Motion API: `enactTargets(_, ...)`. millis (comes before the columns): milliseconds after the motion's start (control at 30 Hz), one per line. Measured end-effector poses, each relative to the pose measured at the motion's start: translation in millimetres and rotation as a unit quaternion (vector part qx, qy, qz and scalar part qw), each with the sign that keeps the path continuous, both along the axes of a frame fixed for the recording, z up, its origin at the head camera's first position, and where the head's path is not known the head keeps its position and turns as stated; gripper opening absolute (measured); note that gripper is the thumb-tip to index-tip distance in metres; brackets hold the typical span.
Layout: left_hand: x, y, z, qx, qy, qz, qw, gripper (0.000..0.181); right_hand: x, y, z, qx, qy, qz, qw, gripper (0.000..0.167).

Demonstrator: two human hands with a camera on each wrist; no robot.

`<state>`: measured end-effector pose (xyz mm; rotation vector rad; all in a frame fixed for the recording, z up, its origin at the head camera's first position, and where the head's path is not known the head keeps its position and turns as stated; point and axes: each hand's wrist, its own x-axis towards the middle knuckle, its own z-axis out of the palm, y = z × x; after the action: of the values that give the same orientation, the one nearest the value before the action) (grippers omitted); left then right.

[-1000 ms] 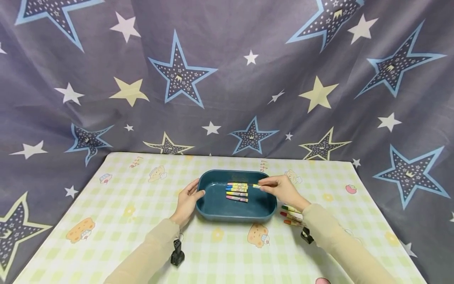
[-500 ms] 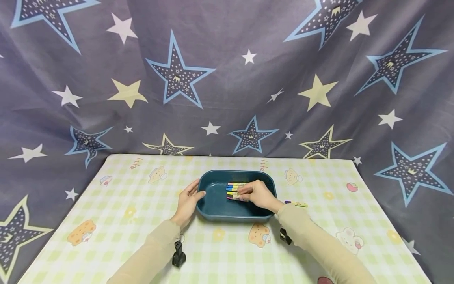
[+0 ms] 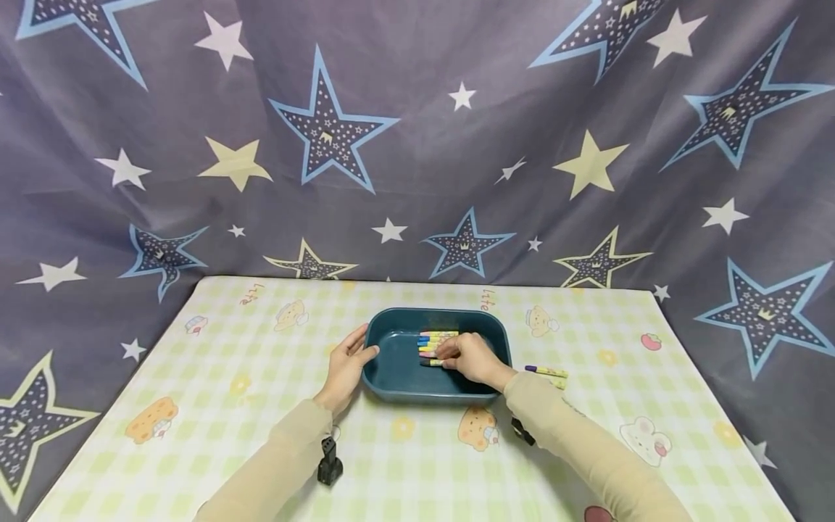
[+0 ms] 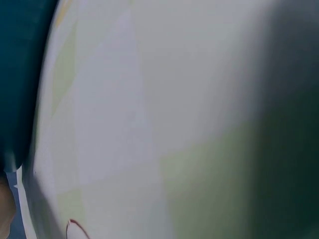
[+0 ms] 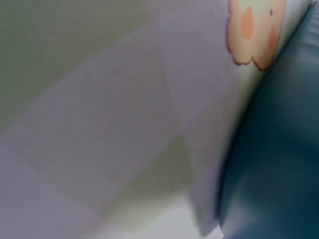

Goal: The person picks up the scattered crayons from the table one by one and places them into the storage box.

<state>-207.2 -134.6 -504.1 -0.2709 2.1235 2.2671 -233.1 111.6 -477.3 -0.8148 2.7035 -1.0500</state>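
My left hand (image 3: 346,368) grips the left end of a dark teal plastic tray (image 3: 394,373), with the thumb over the rim and the fingers outside. Inside the tray lie several crayons (image 3: 438,335) in a row, with pink, blue and yellow ends and printed yellow wrappers. My right hand (image 3: 475,359) reaches over the right rim and pinches a black-tipped crayon (image 3: 430,362) at the near end of that row; part of it is hidden by the fingers. The left wrist view shows only the tray's outer wall (image 4: 20,74) and a bit of a hand.
Right of the tray, a purple-tipped crayon (image 3: 546,371) lies on the checked tablecloth (image 3: 228,449), with another yellow-wrapped crayon (image 3: 558,383) partly behind the sleeve. A star-patterned curtain (image 3: 417,145) hangs behind the table. In the right wrist view, the tray wall (image 5: 279,164) fills the right side.
My right hand has moved left from the tray's right rim down into the tray, bringing a crayon to the near end of the row. The left hand stays on the tray.
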Motion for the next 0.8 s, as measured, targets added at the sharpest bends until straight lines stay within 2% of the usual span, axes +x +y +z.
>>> enactTargets(167,0.4,1.3,3.1,-0.002,0.005,0.006,1.0,0.054,0.5,0,3.1,-0.002,-0.014,-0.009,0.9999,0.02)
enactTargets(367,2.7,2.0,7.6,-0.006,0.002,-0.003,1.0,0.055,0.3,1,1.6,-0.017,-0.025,-0.025,0.9992,0.019)
enactTargets(467,5.1,3.3,16.6,-0.003,-0.002,-0.006,1.0,0.056,-0.4,2,1.7,-0.028,-0.019,-0.028,0.999,0.018)
enactTargets(600,10.7,4.7,28.9,-0.01,-0.004,-0.008,0.9999,0.057,-0.9,7,7.7,-0.081,-0.025,-0.031,0.9959,0.02)
enactTargets(667,9.6,3.4,25.2,-0.012,-0.005,-0.008,0.9999,0.057,-0.2,12,14.4,-0.103,-0.032,-0.041,0.9933,0.021)
enactTargets(800,1.9,0.8,10.6,-0.01,-0.003,-0.007,0.9999,0.057,2.7,33,36.1,-0.146,-0.064,-0.071,0.9846,0.025)
